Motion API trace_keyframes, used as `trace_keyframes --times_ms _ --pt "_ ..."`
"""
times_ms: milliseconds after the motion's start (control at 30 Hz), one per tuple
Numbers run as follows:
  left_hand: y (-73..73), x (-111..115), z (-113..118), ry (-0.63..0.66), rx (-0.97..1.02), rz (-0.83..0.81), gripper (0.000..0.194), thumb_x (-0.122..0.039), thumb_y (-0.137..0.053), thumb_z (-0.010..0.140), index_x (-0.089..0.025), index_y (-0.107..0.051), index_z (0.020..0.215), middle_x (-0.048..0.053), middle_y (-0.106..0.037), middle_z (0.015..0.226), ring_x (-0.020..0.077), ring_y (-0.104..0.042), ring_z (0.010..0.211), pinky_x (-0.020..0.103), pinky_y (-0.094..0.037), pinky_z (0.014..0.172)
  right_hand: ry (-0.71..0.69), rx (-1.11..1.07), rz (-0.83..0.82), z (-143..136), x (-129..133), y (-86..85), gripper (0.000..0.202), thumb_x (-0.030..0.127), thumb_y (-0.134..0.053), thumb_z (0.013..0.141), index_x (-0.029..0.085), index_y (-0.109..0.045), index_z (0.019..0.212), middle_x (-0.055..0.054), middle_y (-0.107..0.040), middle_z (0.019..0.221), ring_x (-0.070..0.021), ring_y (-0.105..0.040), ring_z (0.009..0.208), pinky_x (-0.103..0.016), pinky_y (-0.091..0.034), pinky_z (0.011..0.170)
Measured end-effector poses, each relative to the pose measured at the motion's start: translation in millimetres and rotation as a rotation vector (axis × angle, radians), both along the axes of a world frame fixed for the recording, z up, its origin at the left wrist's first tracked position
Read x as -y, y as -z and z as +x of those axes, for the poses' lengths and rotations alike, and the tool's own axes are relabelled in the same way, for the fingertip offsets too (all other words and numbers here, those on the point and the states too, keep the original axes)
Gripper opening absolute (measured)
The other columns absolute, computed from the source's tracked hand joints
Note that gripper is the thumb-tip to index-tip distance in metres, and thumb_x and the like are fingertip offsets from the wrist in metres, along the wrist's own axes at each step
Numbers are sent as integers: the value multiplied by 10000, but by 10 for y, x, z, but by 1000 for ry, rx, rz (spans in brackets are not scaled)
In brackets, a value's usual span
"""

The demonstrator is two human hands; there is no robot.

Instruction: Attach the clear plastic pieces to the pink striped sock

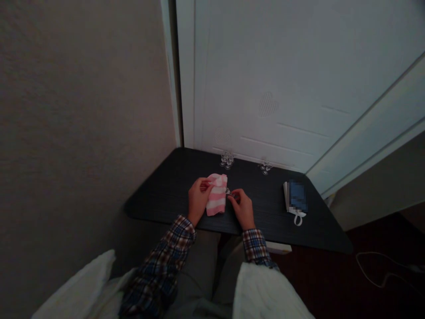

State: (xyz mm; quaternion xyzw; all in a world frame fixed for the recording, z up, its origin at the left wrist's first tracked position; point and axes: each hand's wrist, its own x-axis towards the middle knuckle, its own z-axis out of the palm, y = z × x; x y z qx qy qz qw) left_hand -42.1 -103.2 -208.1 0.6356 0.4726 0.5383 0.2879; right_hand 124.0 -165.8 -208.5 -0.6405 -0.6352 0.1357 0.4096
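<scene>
A pink and white striped cloth (216, 201) is over the dark table, between my hands. My left hand (198, 199) pinches its upper left part between thumb and fingers. On the cloth's right side, my right hand (242, 207) has its thumb and fingertips closed on a small, shiny, clear or metallic piece (228, 192), which lies against the cloth's edge. Its exact shape is too small to make out. Behind the cloth stands a cluster of small clear pieces (227, 159), and a smaller cluster (265, 166) sits farther right.
The dark table (159, 190) meets a white panel (245, 79) at the back and a wall (83, 110) at the left. A blue and white item (296, 197) with a white loop lies on the right. A pale cable (375, 254) is on the floor.
</scene>
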Motion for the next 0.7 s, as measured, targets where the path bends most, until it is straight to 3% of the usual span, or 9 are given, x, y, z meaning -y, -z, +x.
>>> trace_keyframes --times_ms 300,700 --pt "134 -67 65 176 38 -70 289 -293 -558 888 -139 -558 1132 73 -622 1046 179 -628 861 374 -544 747 -50 -16 13 -18 14 -28 244 337 -531 915 140 -585 1048 -36 -633 936 -133 -621 756 -314 -533 684" --pt "46 30 107 344 105 -11 384 -283 -563 884 -164 -501 1244 105 -568 1215 247 -579 1067 475 -493 886 -70 -44 16 -10 10 -23 242 333 -525 919 141 -585 1053 -36 -635 939 -132 -622 755 -314 -534 686"
